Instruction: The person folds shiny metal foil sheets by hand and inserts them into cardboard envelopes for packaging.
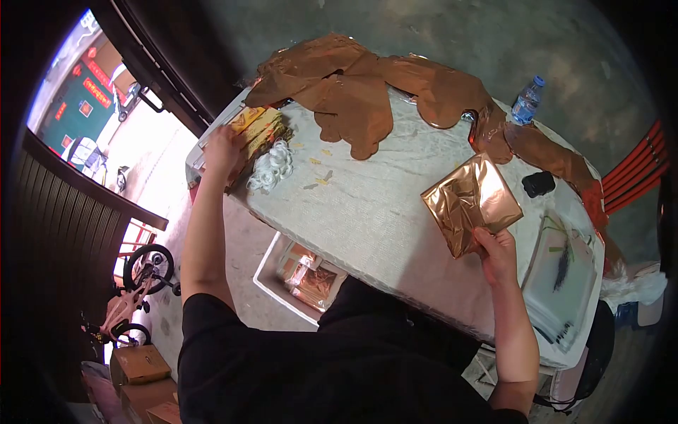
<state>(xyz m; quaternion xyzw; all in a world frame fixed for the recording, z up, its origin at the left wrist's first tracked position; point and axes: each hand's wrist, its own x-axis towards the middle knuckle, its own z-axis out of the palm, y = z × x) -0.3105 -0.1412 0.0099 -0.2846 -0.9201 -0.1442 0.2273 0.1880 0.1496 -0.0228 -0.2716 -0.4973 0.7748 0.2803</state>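
In my right hand (pixel 496 256) is a shiny gold folded foil packet (pixel 472 201), its near corner pinched between thumb and fingers above the table. My left hand (pixel 222 147) reaches to the far left edge of the table, at a stack of yellow printed packets (pixel 260 131). Its fingertips are hard to make out against the stack. A bundle of white loops (pixel 274 167) lies beside that stack. Large brown foil sheets (pixel 349 106) with scalloped edges spread along the far side of the table.
The table (pixel 339 212) has a pale patterned cover. On it are a water bottle (pixel 527 100), a black case (pixel 538 184) and clear plastic sleeves (pixel 558 275). Below its near edge, a white box (pixel 296 279) holds gold foil packets. Red chair bars (pixel 639 169) stand right; a bicycle (pixel 145 272) stands left.
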